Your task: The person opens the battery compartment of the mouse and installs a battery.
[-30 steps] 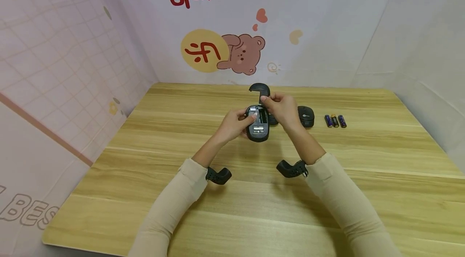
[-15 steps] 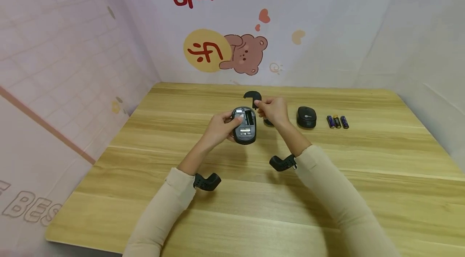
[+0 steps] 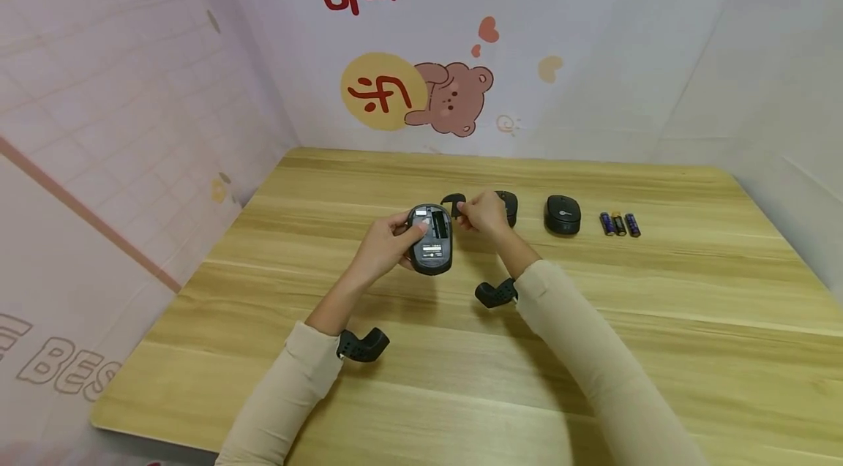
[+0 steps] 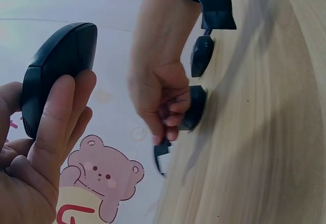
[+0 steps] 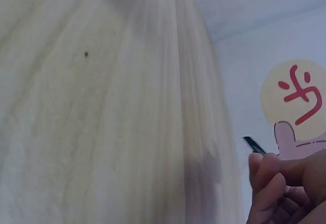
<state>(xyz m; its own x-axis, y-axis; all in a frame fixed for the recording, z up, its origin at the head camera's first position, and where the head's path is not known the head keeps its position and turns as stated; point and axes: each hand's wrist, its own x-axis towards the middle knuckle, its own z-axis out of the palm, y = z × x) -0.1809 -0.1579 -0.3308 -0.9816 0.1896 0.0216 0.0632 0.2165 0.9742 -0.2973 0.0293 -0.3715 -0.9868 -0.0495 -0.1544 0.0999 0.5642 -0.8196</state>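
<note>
My left hand (image 3: pixel 386 245) grips a black computer mouse (image 3: pixel 431 261) with its underside turned up, the thumb lying across it. Its battery compartment (image 3: pixel 440 225) is uncovered and shows a dark slot. In the left wrist view the mouse (image 4: pixel 58 71) is seen from the side, fingers along its shell. My right hand (image 3: pixel 486 213) pinches the thin black battery cover (image 3: pixel 454 200) between thumb and fingertips, just right of the mouse's far end. In the right wrist view only a sliver of the cover (image 5: pixel 253 144) shows beyond the fingertips.
A second black mouse (image 3: pixel 508 204) stands behind my right hand, partly hidden by it. Farther right on the wooden table (image 3: pixel 691 290) sits a third mouse (image 3: pixel 563 215). Beside that lie three small batteries (image 3: pixel 619 224) in a row. A printed cloth wall (image 3: pixel 606 107) rises behind the table.
The battery cover in my right hand has come down and nearer the table, away from above the mouse. My left hand has moved left and slightly nearer with the mouse.
</note>
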